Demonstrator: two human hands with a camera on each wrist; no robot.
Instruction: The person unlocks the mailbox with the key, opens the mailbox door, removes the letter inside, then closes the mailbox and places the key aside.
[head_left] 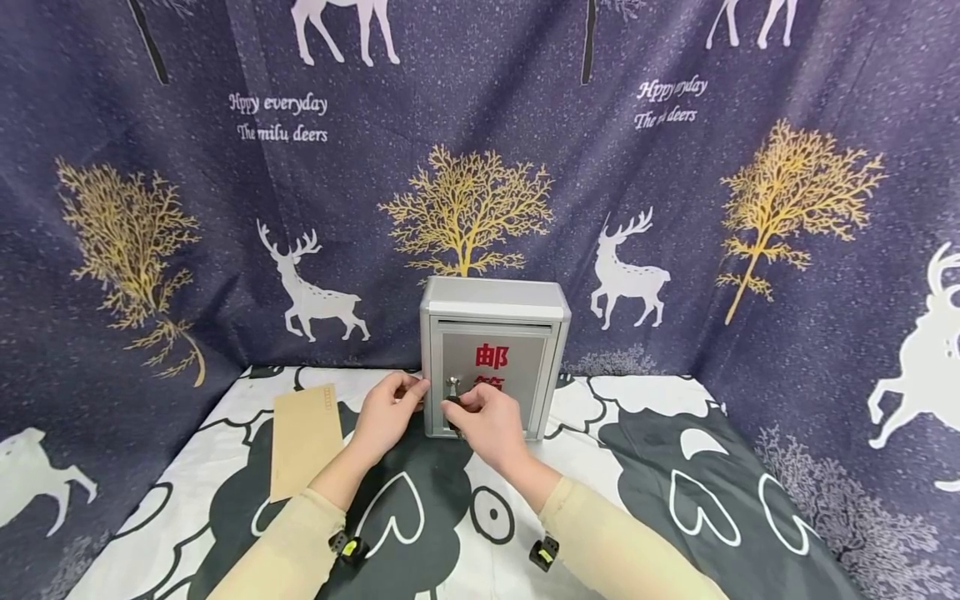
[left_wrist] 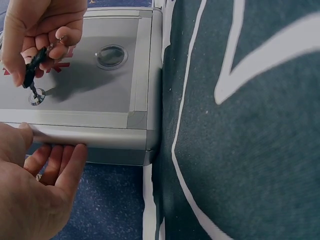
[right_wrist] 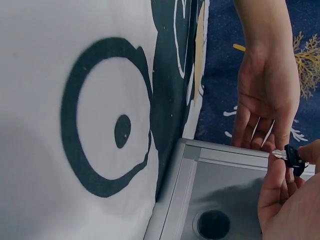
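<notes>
A silver-grey mailbox point(head_left: 517, 333) with red characters on its door stands upright near the back of the cloth-covered surface. My right hand point(head_left: 491, 421) pinches a small key point(left_wrist: 31, 75) with a black head. In the left wrist view the key's tip meets the round lock point(left_wrist: 37, 97) on the door; how deep it sits cannot be told. At the mailbox's left edge is my left hand point(head_left: 387, 412), its thumb at the front frame and its fairly straight fingers point(left_wrist: 72, 162) touching the side. A small metal ring hangs by the key's head.
A brown envelope point(head_left: 303, 442) lies flat on the patterned cloth point(head_left: 652, 483) to the left of the mailbox. Behind stands a dark blue curtain point(head_left: 480, 108) printed with deer and trees. A round window point(left_wrist: 112, 56) sits low on the mailbox door.
</notes>
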